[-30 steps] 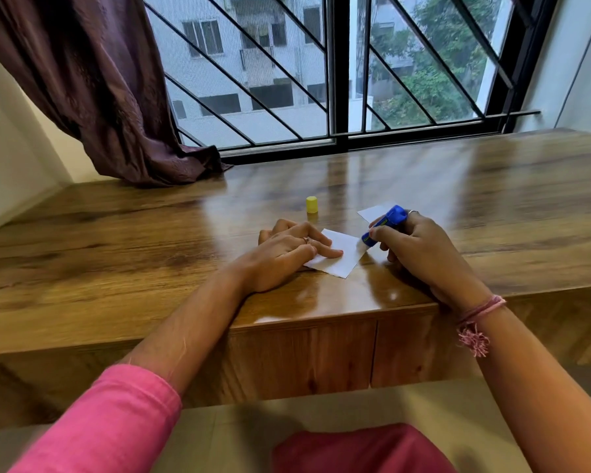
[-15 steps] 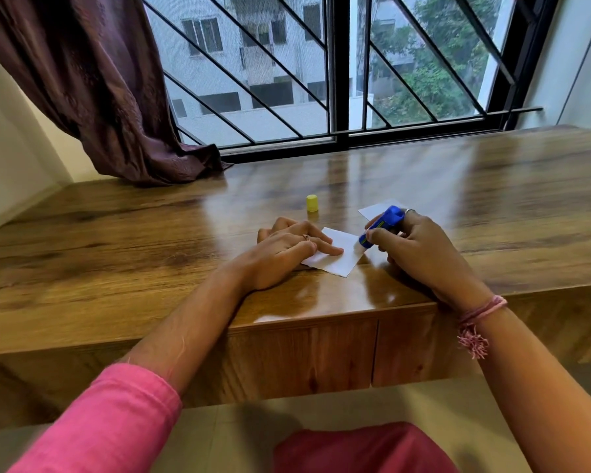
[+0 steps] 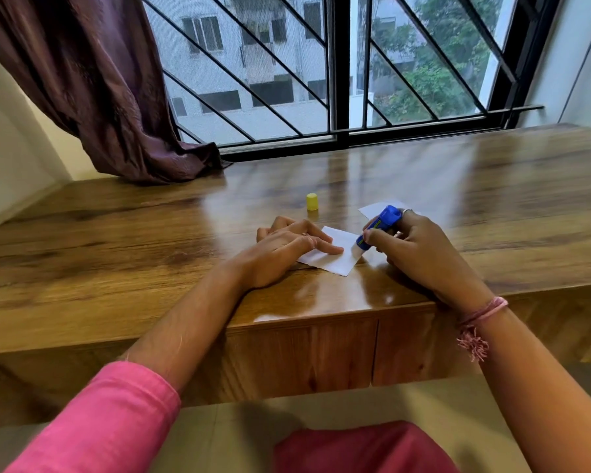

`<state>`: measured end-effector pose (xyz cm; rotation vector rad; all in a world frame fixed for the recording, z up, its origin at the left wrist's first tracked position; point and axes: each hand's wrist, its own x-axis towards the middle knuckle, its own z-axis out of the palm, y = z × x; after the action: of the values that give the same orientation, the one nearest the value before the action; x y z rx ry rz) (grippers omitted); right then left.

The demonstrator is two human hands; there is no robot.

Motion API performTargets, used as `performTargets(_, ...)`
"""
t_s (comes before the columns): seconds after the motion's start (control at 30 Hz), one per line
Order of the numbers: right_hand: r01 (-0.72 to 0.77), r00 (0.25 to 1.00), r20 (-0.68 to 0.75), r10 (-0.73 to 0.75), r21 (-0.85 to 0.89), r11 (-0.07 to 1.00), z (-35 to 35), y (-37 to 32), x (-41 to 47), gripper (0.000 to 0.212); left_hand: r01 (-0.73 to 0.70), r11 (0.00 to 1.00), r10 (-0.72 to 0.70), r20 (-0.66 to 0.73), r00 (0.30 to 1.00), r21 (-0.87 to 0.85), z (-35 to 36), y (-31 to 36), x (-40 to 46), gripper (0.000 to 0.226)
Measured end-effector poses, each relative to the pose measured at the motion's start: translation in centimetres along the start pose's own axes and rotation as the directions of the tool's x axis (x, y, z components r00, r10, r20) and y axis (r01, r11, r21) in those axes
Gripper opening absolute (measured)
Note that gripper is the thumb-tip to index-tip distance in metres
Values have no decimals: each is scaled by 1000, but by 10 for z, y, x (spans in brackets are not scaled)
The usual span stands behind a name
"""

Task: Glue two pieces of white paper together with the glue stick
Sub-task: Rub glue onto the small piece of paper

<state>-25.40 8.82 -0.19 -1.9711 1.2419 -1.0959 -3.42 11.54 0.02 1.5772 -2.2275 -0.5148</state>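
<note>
A small white paper (image 3: 335, 259) lies near the front edge of the wooden table (image 3: 151, 254). My left hand (image 3: 287, 250) rests flat on its left part, fingers spread, pinning it down. My right hand (image 3: 420, 254) grips a blue glue stick (image 3: 377, 227), tilted with its white tip down on the paper's right edge. A second white paper (image 3: 379, 209) lies just behind the glue stick, partly hidden by my right hand. The yellow cap (image 3: 312, 202) stands upright behind my left hand.
A dark curtain (image 3: 110, 97) hangs onto the table's back left corner. A barred window (image 3: 335, 70) runs along the back edge. The table's front edge (image 3: 321, 315) is just below both wrists.
My right hand has slid the glue stick's tip a little down and left along the paper's right edge. My left hand stays pressed on the paper.
</note>
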Motion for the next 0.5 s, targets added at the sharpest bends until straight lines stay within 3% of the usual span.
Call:
performTargets(0.23, 21, 1000, -14, -21, 0, 1000, 0, 2, -1, 29, 3, 1000, -3, 2, 1000, -10, 0, 2, -2, 56)
performTargets(0.37, 75, 994, 74, -74, -3, 997, 0, 1, -4, 25, 4, 1000, -4, 1, 1000, -20, -1, 2, -2, 55)
performTargets(0.5, 77, 997, 12, -76, -43, 996, 0, 2, -2, 28, 9, 1000, -9, 4, 1000, -24, 0, 1, -1, 54)
